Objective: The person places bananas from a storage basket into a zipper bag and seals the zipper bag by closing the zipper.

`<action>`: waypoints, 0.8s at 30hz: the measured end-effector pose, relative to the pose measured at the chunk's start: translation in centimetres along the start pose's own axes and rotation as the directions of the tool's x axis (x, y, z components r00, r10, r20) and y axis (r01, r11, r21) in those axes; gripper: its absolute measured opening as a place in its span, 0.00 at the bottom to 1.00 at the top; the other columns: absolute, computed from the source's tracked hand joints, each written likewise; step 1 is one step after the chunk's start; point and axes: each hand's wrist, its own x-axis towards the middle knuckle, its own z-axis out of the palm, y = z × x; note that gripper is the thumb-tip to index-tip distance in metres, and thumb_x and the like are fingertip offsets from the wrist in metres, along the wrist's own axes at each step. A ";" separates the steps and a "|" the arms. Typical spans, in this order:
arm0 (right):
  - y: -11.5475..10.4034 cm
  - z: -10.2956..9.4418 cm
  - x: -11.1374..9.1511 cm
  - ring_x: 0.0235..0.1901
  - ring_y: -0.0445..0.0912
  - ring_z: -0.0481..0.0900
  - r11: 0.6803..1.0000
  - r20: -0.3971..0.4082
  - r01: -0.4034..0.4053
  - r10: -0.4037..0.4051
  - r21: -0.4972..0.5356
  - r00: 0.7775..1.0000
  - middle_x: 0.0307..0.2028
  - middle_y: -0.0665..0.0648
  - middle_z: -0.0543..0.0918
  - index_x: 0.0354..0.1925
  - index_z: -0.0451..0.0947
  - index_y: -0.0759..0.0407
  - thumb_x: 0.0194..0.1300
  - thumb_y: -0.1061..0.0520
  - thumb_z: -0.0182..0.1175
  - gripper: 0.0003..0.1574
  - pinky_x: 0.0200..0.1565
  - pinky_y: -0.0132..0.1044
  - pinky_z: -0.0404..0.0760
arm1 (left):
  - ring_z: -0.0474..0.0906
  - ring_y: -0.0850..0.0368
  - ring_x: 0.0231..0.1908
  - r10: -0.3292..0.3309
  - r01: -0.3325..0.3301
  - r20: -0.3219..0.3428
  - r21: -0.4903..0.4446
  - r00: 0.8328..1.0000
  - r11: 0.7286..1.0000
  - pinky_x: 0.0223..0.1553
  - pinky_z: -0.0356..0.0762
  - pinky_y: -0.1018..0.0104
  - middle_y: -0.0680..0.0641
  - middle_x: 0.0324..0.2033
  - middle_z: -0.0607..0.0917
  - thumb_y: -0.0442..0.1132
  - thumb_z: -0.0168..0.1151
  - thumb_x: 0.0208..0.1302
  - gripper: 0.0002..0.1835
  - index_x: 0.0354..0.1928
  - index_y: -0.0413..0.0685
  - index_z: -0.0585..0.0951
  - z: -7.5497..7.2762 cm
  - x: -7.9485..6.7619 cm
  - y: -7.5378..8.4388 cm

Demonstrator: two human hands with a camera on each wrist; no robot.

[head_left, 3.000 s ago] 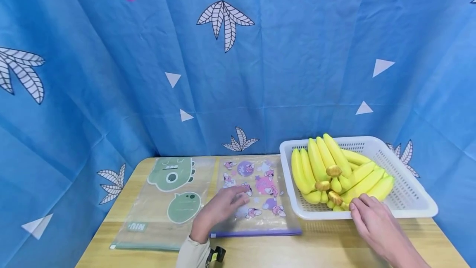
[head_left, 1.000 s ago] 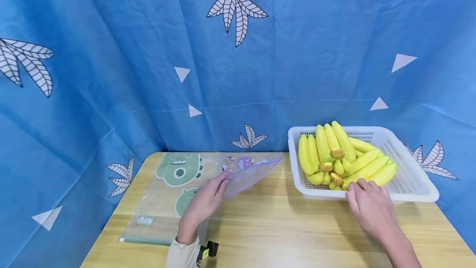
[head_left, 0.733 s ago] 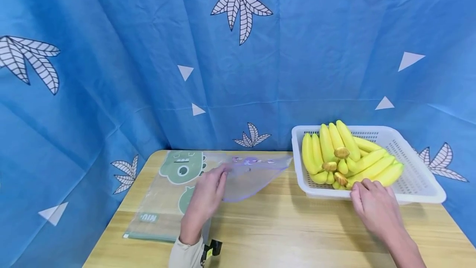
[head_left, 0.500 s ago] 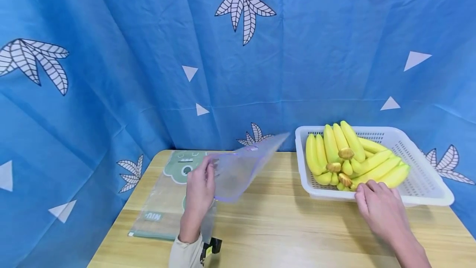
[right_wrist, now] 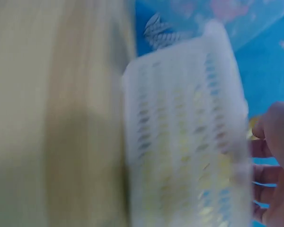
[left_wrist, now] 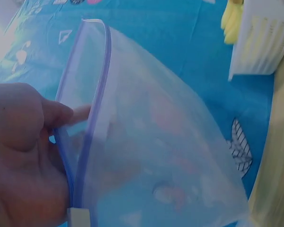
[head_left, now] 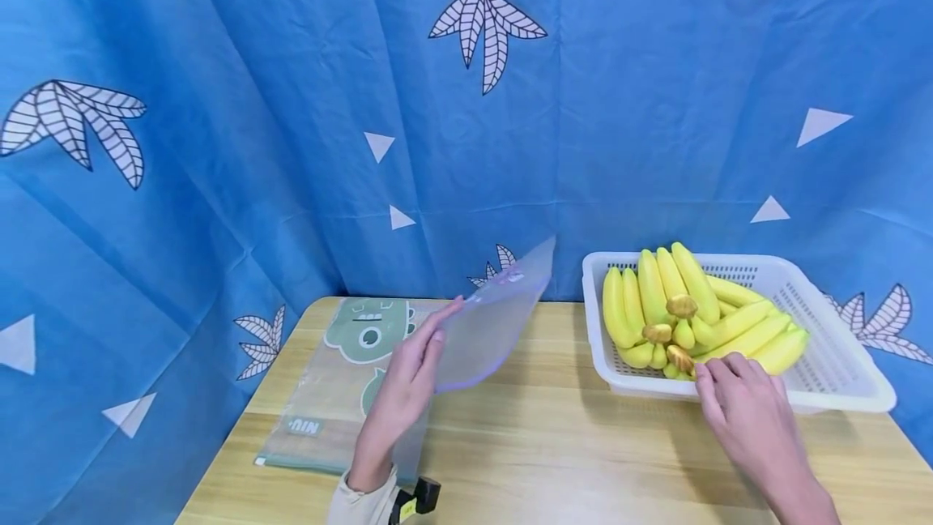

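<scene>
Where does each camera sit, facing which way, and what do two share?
Head: on the head, facing forward and down over the table; left hand, pale sleeve, right hand and right forearm show.
Left wrist: on that wrist, facing the purple-edged zip bag; left hand at the left edge.
Right wrist: on that wrist, facing the side of the white basket, blurred; right hand at the right edge.
Head and left wrist share the purple-edged zip bag.

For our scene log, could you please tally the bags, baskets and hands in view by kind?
Bags: 2, purple-edged bag and green-edged bag
Baskets: 1, white basket
Hands: 2, left hand and right hand
Total: 5
</scene>
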 end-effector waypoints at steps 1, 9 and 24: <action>-0.6 -0.2 0.1 0.35 0.56 0.76 1.000 -0.035 0.005 -0.004 0.023 0.999 0.32 0.57 0.79 0.33 0.83 0.62 0.71 0.59 0.59 0.10 0.35 0.50 0.66 | 0.64 0.49 0.73 0.003 -0.003 0.008 0.001 1.000 1.000 0.73 0.60 0.60 0.47 0.72 0.71 0.35 0.40 0.83 0.22 0.73 0.45 0.71 0.4 0.0 0.2; -8.4 -0.4 0.8 0.42 0.40 0.82 0.906 0.125 -0.102 0.055 0.411 0.991 0.44 0.48 0.86 0.53 0.81 0.57 0.70 0.57 0.66 0.14 0.47 0.24 0.78 | 0.63 0.55 0.73 -0.048 0.046 0.066 0.029 0.997 0.999 0.74 0.59 0.54 0.52 0.72 0.72 0.36 0.43 0.83 0.21 0.71 0.47 0.74 3.1 0.1 1.7; -13.2 2.7 3.0 0.31 0.45 0.85 0.738 0.257 -0.346 0.237 0.579 0.937 0.34 0.57 0.86 0.47 0.77 0.59 0.74 0.61 0.58 0.05 0.31 0.34 0.84 | 0.48 0.48 0.79 0.074 -0.115 0.308 0.117 0.948 0.986 0.75 0.50 0.40 0.54 0.80 0.54 0.40 0.51 0.77 0.29 0.78 0.49 0.64 6.9 -0.5 1.3</action>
